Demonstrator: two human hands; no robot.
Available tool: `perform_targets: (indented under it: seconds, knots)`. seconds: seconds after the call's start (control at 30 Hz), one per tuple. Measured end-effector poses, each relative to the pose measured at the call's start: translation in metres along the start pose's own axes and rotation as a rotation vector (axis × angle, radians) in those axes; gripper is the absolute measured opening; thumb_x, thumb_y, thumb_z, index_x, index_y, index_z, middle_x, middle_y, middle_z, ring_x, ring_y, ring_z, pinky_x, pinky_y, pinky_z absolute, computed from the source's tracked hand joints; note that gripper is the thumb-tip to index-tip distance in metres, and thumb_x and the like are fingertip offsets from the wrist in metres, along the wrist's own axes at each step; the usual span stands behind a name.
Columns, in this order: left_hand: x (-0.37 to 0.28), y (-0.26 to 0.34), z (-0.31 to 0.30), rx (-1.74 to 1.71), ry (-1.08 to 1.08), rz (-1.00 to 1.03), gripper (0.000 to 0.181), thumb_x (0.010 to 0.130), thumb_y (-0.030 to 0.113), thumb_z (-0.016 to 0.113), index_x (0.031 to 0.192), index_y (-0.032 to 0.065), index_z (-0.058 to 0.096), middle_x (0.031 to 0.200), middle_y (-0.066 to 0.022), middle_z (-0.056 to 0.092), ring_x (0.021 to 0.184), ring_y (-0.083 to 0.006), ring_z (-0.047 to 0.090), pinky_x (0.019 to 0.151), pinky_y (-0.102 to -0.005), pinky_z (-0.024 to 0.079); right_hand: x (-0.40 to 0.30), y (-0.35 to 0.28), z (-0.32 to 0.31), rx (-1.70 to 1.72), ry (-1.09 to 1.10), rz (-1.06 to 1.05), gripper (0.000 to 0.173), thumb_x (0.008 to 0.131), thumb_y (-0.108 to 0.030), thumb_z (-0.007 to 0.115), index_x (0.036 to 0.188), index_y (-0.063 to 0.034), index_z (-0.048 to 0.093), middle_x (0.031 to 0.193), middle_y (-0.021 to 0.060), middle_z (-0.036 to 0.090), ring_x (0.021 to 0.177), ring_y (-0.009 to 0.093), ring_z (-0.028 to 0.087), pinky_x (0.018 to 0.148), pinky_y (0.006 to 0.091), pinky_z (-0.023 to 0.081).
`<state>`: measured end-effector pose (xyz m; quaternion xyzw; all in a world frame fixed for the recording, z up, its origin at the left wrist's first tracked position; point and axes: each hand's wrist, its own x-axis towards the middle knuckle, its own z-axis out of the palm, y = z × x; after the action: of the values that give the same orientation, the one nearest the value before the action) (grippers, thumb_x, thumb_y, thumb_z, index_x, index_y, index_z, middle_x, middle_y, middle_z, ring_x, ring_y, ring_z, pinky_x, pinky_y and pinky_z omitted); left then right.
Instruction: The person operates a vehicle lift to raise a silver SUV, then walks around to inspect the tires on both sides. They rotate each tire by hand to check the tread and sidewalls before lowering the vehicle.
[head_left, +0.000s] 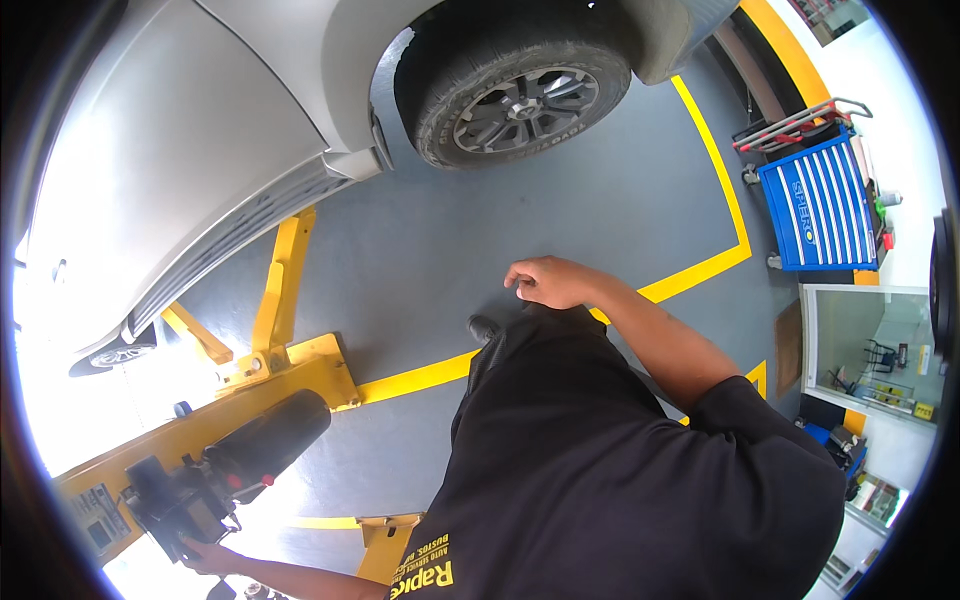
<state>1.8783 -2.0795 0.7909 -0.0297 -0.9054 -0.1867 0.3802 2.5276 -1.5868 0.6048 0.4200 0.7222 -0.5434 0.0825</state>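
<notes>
My left hand (212, 559) reaches to the dark control box (176, 506) of a hydraulic power unit on a yellow lift column (172, 442). Its fingertips touch the box's lower end; part of the hand's grip is hidden. A black cylindrical motor or tank (270, 435) and a lever with a red knob (268, 480) belong to the same unit. My right hand (555, 281) hangs loosely curled and empty in front of my dark trousers, over the grey floor. Ahead, a silver vehicle (187, 112) stands above yellow lift arms (281, 285), its alloy wheel (525, 109) hanging in the wheel arch.
Yellow lines (420, 377) mark the grey floor. At the right stand a blue tool cabinet (817, 206) and a red-and-grey tubular frame (802, 124). Below them is a glazed window (874, 352) in the wall. Another yellow lift part (386, 547) lies near my left arm.
</notes>
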Motion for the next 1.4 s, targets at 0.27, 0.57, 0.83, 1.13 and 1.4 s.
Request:
perform_targets:
  seconds: [0.27,0.57,0.83,1.13,1.4]
  knots:
    - [-0.023,0.027,0.002,0.026,0.081,0.117,0.062,0.094,0.062,0.054,0.134,0.0156,0.06,0.128,-0.0163,0.061,0.114,-0.0369,0.061,0.097,-0.0523,0.049,0.003,0.015,-0.001,0.005,-0.071,-0.005,0.032,0.098,-0.024,0.054,0.126,-0.009,0.061,0.12,0.0151,0.067,0.112,0.029,0.063,0.097,0.0403,0.048]
    - [-0.032,0.03,-0.002,0.076,0.0,0.035,0.061,0.099,0.056,0.05,0.138,0.0098,0.057,0.135,-0.0155,0.058,0.124,-0.0341,0.057,0.104,-0.0466,0.048,0.005,0.074,-0.055,0.059,0.075,0.038,0.033,0.095,-0.023,0.055,0.125,-0.0102,0.062,0.121,0.0157,0.068,0.113,0.031,0.064,0.097,0.0409,0.049]
    - [-0.042,0.043,0.007,0.044,0.043,0.069,0.061,0.099,0.055,0.051,0.138,0.0082,0.057,0.135,-0.0158,0.058,0.125,-0.0339,0.057,0.105,-0.0464,0.047,0.008,0.099,-0.058,0.032,0.095,0.073,0.03,0.098,-0.022,0.058,0.123,-0.0075,0.063,0.117,0.016,0.069,0.109,0.031,0.065,0.094,0.0402,0.05]
    - [-0.047,0.028,0.015,-0.024,0.104,0.154,0.063,0.098,0.058,0.05,0.139,0.0106,0.057,0.132,-0.0173,0.061,0.123,-0.0351,0.058,0.102,-0.0478,0.048,0.02,0.079,-0.046,-0.028,0.016,0.09,0.031,0.098,-0.023,0.057,0.125,-0.007,0.062,0.119,0.0163,0.068,0.111,0.031,0.064,0.096,0.0408,0.049]
    - [-0.038,-0.002,0.025,-0.1,0.068,0.152,0.058,0.099,0.056,0.052,0.137,0.0123,0.059,0.132,-0.0127,0.063,0.124,-0.0329,0.055,0.104,-0.0474,0.046,0.029,0.073,-0.041,-0.062,0.002,0.061,0.031,0.097,-0.021,0.057,0.125,-0.0071,0.062,0.118,0.0165,0.068,0.11,0.031,0.064,0.095,0.0408,0.05]
